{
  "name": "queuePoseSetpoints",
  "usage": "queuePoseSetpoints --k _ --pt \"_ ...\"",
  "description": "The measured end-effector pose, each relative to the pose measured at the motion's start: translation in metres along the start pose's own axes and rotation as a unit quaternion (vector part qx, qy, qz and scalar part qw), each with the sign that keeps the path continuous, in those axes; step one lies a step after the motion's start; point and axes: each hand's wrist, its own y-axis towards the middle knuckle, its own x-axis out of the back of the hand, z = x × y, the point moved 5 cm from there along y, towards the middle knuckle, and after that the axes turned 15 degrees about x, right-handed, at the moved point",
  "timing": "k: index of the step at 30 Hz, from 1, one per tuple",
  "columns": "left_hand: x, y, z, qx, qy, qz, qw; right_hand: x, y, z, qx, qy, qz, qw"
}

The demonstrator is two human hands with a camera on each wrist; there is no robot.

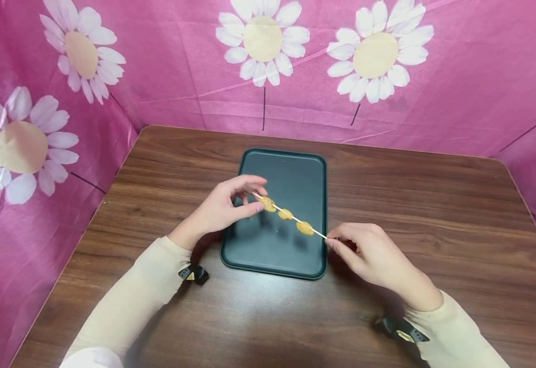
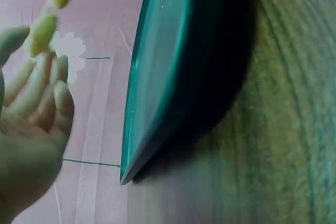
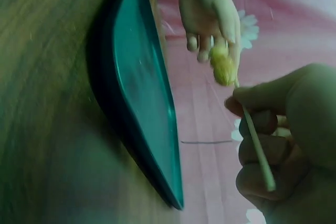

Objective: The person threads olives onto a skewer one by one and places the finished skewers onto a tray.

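A thin wooden skewer (image 1: 319, 234) carries three yellow, oval food pieces (image 1: 305, 228), whose exact kind I cannot tell. It slants above a dark green tray (image 1: 274, 258). My right hand (image 1: 371, 255) pinches the bare near end between thumb and forefinger; the stick's blunt tail (image 3: 262, 166) shows below those fingers in the right wrist view. At the other end, my left hand (image 1: 231, 204) has its thumb and fingertips around the farthest piece (image 2: 43, 35). The thumb touches that piece, and the skewer's tip shows between the fingers.
The tray lies on a brown wood-grain table (image 1: 410, 199). Pink cloth (image 1: 180, 76) printed with large white daisies hangs behind and beside the table. Black wrist cameras (image 1: 194, 274) sit below both light sleeves.
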Motion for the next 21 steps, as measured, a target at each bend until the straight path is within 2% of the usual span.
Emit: queuePoseSetpoints --k 3,6,8,10,12,15,18,21 --pt "0.006 0.002 0.005 0.032 -0.005 -0.046 0.9984 -0.010 0.003 -0.003 -0.040 0.011 -0.006 0.9991" --pt "0.012 0.002 0.009 0.063 -0.004 -0.080 0.9948 -0.020 0.008 -0.008 -0.104 0.022 0.001 0.9943" --pt "0.012 0.001 0.011 0.072 -0.004 -0.078 0.9943 -0.027 0.014 -0.011 -0.154 0.035 0.009 0.9874" --pt "0.011 0.002 0.011 0.072 -0.003 -0.065 0.9953 -0.034 0.020 -0.014 -0.205 0.064 0.020 0.9765" --pt "0.008 0.002 0.011 0.066 0.002 -0.049 0.9966 -0.042 0.027 -0.017 -0.254 0.116 0.025 0.9599" --pt "0.005 0.002 0.010 0.058 0.011 -0.032 0.9977 -0.053 0.036 -0.024 -0.313 0.225 0.017 0.9224" --pt "0.003 0.002 0.011 0.058 0.017 -0.025 0.9979 -0.064 0.044 -0.031 -0.349 0.321 -0.004 0.8802" --pt "0.000 0.000 0.013 0.060 0.022 -0.016 0.9978 -0.076 0.049 -0.036 -0.372 0.379 -0.016 0.8473"
